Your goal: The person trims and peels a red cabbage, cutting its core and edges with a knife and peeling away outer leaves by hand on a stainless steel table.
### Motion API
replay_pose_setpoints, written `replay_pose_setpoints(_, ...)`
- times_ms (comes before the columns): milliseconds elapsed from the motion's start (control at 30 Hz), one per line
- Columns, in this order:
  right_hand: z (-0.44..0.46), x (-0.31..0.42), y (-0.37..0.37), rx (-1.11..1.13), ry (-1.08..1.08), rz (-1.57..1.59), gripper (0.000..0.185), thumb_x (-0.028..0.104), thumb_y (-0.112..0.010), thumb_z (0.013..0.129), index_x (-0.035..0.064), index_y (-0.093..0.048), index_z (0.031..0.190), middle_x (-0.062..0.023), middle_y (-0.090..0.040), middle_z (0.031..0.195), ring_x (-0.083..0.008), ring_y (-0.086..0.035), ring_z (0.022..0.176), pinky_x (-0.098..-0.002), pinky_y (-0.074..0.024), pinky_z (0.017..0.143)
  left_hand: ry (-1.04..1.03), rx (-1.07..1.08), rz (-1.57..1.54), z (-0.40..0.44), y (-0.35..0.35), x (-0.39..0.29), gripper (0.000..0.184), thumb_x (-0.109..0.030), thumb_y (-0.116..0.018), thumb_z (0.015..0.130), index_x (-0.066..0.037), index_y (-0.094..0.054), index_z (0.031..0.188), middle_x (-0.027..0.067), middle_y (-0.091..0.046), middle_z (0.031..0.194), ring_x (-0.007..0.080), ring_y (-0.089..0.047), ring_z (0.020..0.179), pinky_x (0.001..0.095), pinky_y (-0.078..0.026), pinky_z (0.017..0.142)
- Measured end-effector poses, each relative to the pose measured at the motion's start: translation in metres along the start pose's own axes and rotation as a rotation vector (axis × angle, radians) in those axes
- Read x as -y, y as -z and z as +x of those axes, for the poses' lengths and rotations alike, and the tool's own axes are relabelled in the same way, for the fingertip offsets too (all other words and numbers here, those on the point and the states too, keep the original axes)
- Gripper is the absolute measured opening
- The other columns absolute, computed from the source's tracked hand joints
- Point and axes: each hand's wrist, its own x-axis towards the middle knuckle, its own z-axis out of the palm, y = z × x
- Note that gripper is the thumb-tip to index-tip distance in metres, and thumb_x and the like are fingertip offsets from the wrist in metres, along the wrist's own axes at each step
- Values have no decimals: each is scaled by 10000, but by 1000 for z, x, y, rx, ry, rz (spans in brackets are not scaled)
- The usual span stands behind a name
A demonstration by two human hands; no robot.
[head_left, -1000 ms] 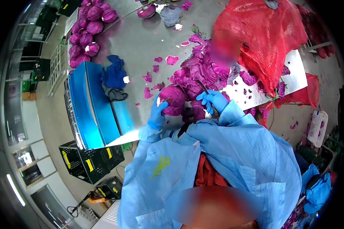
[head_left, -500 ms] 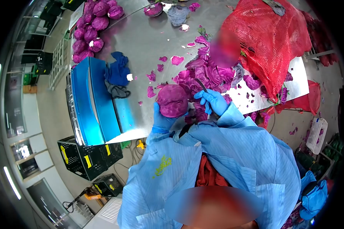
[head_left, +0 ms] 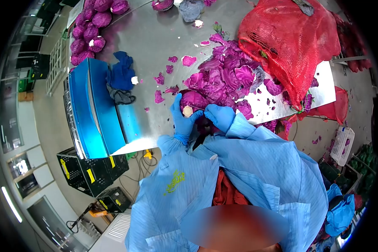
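Note:
Before me is a red cabbage (head_left: 193, 99), its pale cut stem end turned toward my body. My left hand (head_left: 181, 122), in a blue glove, grips the cabbage from the left and below, thumb near the stem. Gloved in blue too, my right hand (head_left: 220, 117) is closed around a knife (head_left: 200, 110); only a thin bit of blade shows, close against the cabbage beside the stem, and the handle is hidden in the fist. Loose purple cabbage leaves (head_left: 227, 75) are heaped just beyond both hands.
A red mesh sack (head_left: 290, 46) lies at the right of the metal table (head_left: 155, 38). Whole cabbages (head_left: 90, 31) are piled at the back left. A blue box (head_left: 94, 107) and blue cloth (head_left: 121, 71) sit at the left. Black crates (head_left: 88, 172) stand on the floor.
The cabbage has been turned so its pale stem end faces me. My right hand has moved left and down, bringing the knife from above the leaves to the cabbage.

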Motion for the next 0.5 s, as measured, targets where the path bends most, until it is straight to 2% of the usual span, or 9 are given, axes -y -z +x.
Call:
replay_pose_setpoints(33,1,0,0,15,-9,-17,270,364,-462,981,110,-551,1010,-180,-643,894,-412,-636,758,-511,-495,646,5,0,-5,0,-1,-3,995,-268,-895,627,-106,-359,1448,135,-417,1330,310,-432,1241,409,-346,1075)
replay_pose_setpoints(200,3,-4,-1,87,-54,-54,264,354,-451,986,110,-551,1005,-186,-642,905,-417,-636,761,-522,-499,649,53,4,-50,0,-3,-7,968,-251,-887,642,-109,-368,1448,128,-422,1339,296,-428,1249,401,-345,1072)
replay_pose_setpoints(300,2,-5,-3,45,-40,-83,256,347,-458,984,107,-549,990,-184,-640,896,-412,-641,743,-520,-500,635,11,-6,-27,0,-4,-7,956,-217,-877,649,-106,-366,1449,129,-415,1343,291,-429,1247,397,-342,1074)
replay_pose_setpoints(433,0,-6,-14,-88,4,-153,186,277,-517,959,93,-542,965,-201,-617,808,-401,-624,642,-505,-485,550,28,25,-68,1,-1,-6,912,-258,-840,703,-91,-351,1456,146,-405,1357,294,-424,1256,395,-338,1078)
replay_pose_setpoints(500,1,-13,-20,-62,7,-176,203,282,-505,961,84,-546,961,-191,-619,808,-383,-641,638,-506,-492,545,49,40,-79,2,0,-8,893,-296,-818,734,-82,-343,1459,154,-400,1367,298,-420,1264,394,-335,1080)
